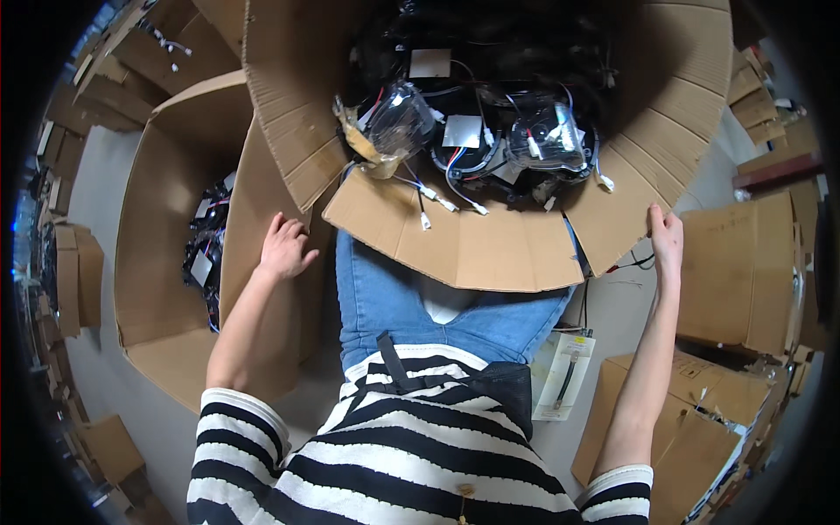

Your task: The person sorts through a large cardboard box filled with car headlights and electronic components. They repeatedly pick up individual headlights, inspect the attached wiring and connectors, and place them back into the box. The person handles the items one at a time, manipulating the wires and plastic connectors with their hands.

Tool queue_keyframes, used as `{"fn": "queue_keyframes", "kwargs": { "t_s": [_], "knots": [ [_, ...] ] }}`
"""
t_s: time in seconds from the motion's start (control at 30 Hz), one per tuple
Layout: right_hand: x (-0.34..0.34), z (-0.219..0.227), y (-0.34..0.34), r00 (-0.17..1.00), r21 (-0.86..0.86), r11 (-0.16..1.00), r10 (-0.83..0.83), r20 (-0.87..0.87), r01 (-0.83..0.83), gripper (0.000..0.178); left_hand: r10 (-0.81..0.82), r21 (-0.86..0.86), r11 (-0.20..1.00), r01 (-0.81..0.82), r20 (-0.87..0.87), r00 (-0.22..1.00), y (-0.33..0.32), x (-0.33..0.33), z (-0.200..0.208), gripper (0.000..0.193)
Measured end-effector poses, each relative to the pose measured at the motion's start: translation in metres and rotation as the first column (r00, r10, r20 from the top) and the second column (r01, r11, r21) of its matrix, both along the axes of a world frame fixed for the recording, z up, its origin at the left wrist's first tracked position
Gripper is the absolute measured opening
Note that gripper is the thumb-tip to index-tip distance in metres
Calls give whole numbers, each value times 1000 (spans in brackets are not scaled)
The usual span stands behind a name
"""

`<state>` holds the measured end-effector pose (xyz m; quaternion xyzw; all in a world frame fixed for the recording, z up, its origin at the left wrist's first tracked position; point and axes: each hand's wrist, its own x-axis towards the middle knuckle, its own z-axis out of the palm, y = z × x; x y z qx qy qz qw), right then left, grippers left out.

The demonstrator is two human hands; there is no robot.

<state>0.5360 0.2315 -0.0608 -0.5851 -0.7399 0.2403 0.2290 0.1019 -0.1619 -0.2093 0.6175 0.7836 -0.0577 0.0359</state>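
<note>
A big open cardboard box [499, 254] stands in front of me, its flaps folded outward. Inside lie several black lamp-like units with clear covers [547, 136], white labels and loose wires ending in white connectors [446, 203]. A torn brown piece of tape or card [363, 144] hangs by the left unit. At the right flap's outer edge, my right hand [667, 243] is closed on the cardboard. My left hand [287, 249] is by the left flap's corner, over the wall of a second box; its fingers are apart and hold nothing I can see.
The second open box [166, 289] on the left holds more black wired parts [208, 254]. Closed cartons [735, 271] stand on the right, another carton [674, 420] below them. A packaged black cable [567, 376] lies by my right side. More boxes line both sides.
</note>
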Motion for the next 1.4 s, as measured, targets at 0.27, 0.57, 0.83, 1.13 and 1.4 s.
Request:
{"fn": "queue_keyframes", "kwargs": {
  "t_s": [0.27,0.57,0.83,1.13,1.4],
  "knots": [
    [8,-2,9,988,119,991,-73,137,57,50,214,-46,821,-569,949,231,45,-20,71,34],
    [-2,10,-4,988,40,998,-62,143,57,46,342,193,697,-691,757,557,99,-27,74,44],
    [3,2,-6,998,-47,998,-44,42,46,44,442,88,820,-566,531,723,94,-24,105,36],
    [-4,12,-27,990,-50,991,-116,81,120,40,-501,295,845,447,143,853,224,73,162,11],
    [-14,15,-12,990,-42,991,-126,62,129,36,-725,57,670,740,-162,669,286,71,44,12]
  ]
}}
